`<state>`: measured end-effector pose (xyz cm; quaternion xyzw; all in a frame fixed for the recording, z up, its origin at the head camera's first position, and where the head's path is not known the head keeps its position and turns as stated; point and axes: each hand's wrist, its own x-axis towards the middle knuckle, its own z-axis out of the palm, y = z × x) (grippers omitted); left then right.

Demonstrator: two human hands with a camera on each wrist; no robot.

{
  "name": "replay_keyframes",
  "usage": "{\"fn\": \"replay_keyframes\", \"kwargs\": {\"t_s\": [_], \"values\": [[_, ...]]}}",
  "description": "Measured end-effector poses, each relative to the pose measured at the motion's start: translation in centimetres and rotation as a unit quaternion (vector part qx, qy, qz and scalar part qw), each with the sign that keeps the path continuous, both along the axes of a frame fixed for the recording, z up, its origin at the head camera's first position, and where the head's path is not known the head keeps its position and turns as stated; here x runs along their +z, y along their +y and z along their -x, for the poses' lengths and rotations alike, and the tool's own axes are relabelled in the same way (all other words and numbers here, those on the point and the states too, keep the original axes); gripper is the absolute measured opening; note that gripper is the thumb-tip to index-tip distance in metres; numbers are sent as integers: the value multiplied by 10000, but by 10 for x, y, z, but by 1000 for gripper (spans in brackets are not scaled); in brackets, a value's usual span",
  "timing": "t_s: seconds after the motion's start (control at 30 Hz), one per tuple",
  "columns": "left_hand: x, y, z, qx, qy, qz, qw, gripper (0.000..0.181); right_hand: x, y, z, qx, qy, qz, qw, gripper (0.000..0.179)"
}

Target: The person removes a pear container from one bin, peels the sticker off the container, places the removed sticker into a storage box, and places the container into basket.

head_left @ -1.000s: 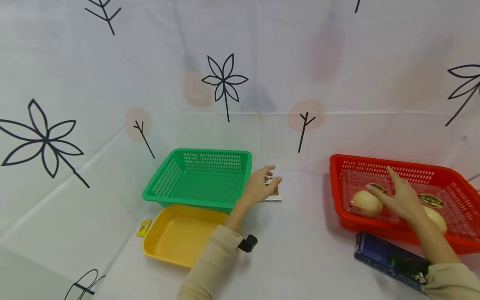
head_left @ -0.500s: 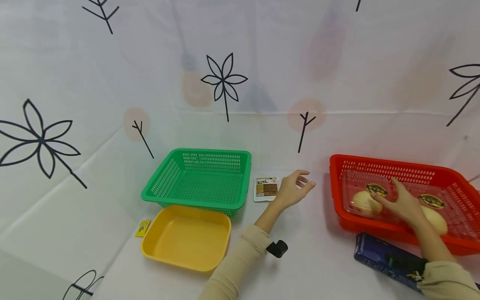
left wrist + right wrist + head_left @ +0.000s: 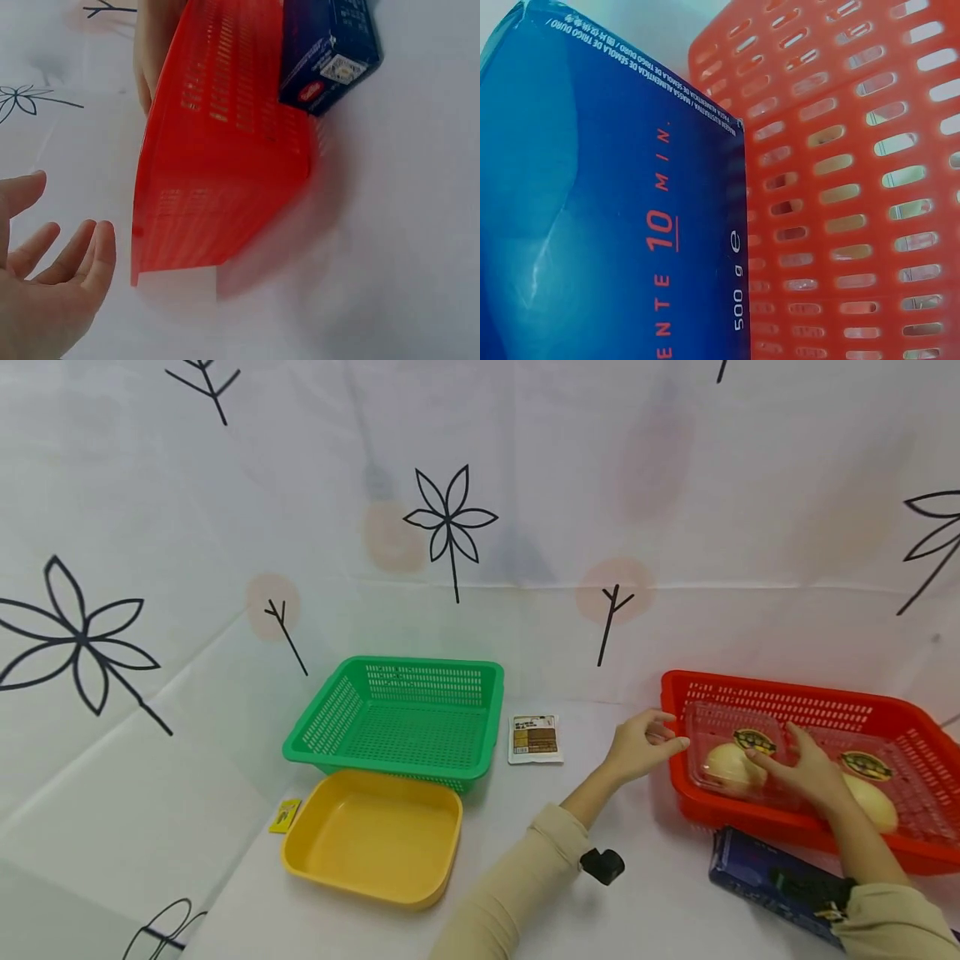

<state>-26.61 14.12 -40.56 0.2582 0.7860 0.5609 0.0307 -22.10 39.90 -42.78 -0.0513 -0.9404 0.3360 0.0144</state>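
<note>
In the head view my left hand (image 3: 637, 747) is beside the left rim of the red basket (image 3: 750, 681), fingers loosely bent and holding nothing. The left wrist view shows that hand (image 3: 56, 285) apart from the basket wall. My right hand (image 3: 813, 772) is over the basket, thumb and index finger spread above a clear plastic clamshell box (image 3: 708, 722); whether they touch it cannot be told. A pale round food item (image 3: 735, 767) sits in this box. Behind the right hand lies a second clear box (image 3: 918, 785) with another pale item (image 3: 873, 802).
A blue pasta box (image 3: 772, 881) leans by the basket's front. To the left are a green basket (image 3: 408, 718), a yellow tray (image 3: 375, 835), a small yellow packet (image 3: 285, 816) and a white-and-brown packet (image 3: 535, 739). A patterned white cloth (image 3: 540, 643) hangs behind.
My left hand has moved right, from beside the green basket, past the white-and-brown packet, to the red basket's left rim. The right hand has stayed nearly in place over the clamshell box.
</note>
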Motion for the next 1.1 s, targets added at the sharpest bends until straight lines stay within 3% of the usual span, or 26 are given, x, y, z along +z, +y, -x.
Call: {"fn": "replay_keyframes", "kwargs": {"t_s": [0.2,0.43,0.6,0.8,0.93,1.1], "values": [[0,17,-8,-46,-342,187,9992,36,1,3,-1,112,-257,91,9996,96],[4,32,-17,-164,-335,575,9976,33,2,2,-1,84,-420,182,9989,95],[9,39,-21,-134,-589,612,9963,34,2,3,0,144,-600,575,9964,97],[12,52,-25,144,-1028,512,9933,34,3,7,4,270,-659,766,9945,96],[12,63,-29,486,-1544,454,9858,34,3,9,5,395,-560,610,9958,93],[11,73,-31,778,-1837,754,9770,37,1,10,4,551,-413,701,9952,85]]}}
